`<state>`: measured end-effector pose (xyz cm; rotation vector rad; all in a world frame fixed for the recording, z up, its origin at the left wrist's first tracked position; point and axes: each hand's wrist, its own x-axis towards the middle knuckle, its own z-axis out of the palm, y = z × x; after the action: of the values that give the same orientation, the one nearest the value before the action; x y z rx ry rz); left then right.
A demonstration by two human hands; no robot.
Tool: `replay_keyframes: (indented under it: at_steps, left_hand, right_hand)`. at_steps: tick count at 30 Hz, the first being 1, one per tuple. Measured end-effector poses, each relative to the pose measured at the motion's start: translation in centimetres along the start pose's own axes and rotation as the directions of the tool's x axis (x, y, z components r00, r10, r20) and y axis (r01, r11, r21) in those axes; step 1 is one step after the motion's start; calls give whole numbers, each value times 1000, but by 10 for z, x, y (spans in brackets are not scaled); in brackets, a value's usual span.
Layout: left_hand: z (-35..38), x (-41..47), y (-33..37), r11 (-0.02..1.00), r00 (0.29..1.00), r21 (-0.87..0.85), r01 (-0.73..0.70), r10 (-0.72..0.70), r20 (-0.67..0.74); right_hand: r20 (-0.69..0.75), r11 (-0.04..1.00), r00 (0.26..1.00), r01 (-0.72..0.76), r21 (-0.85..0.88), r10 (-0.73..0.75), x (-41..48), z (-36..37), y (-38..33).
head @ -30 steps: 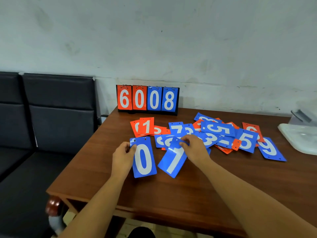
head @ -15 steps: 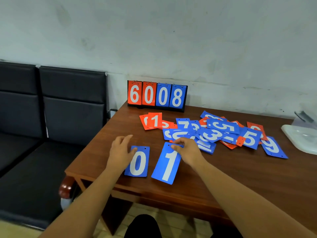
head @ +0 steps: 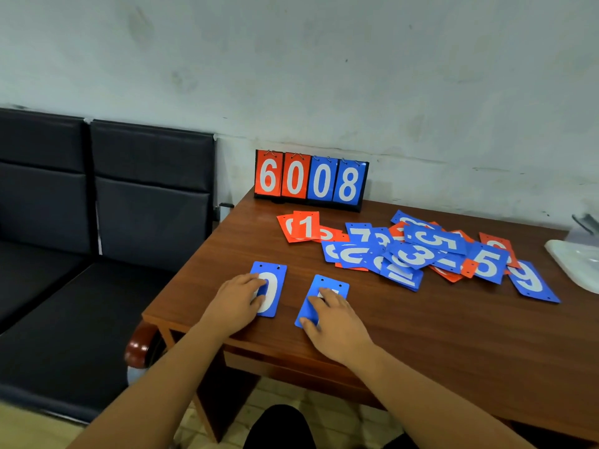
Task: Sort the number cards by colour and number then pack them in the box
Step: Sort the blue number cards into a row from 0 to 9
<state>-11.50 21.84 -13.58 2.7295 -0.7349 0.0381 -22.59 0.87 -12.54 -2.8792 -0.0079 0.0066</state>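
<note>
"Where did the sorting stand?"

"Early. On the bench (head: 421,345), near the mixed pile (head: 418,254), the blue 0 card (head: 270,270) and another blue card (head: 332,284) lay side by side, not touching. The left hand (head: 235,304) and right hand (head: 335,324) pressed them, fingers (head: 319,302) lying flat, gripping nothing. The next move probably called for picking the following blue number out of the pile."

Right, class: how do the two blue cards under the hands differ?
The left card shows a readable 0 under the left hand; the right hand hides most of the digit on the right card. The right card lies more tilted and nearer the person. Both are blue and flat.
</note>
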Motion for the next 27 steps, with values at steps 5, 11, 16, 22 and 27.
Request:
replay_keyframes:
  at_steps: [5, 11, 16, 22, 27]
  left_hand:
    - [-5, 19, -15, 998, 997, 9, 66, -66, -30]
    - [-3, 42, -18, 994, 990, -12, 107, -107, -93]
    - [-4, 70, -9, 990, 972, -79, 117, -131, -195]
    - [-5, 134, 33, 949, 966, -255, 186, -225, -132]
    - [3, 189, 55, 905, 921, -275, 325, -369, -126]
  right_hand:
    - [8, 999, 1000, 27, 17, -27, 33, 1, -8]
    - [36, 997, 997, 59, 51, -61, 67, -2, -7]
    - [-17, 984, 999, 30, 174, -27, 84, -26, 21]
    - [-44, 990, 993, -103, 100, 108, 116, -54, 92]
    - [26, 994, 995, -98, 49, 97, 144, -66, 124]
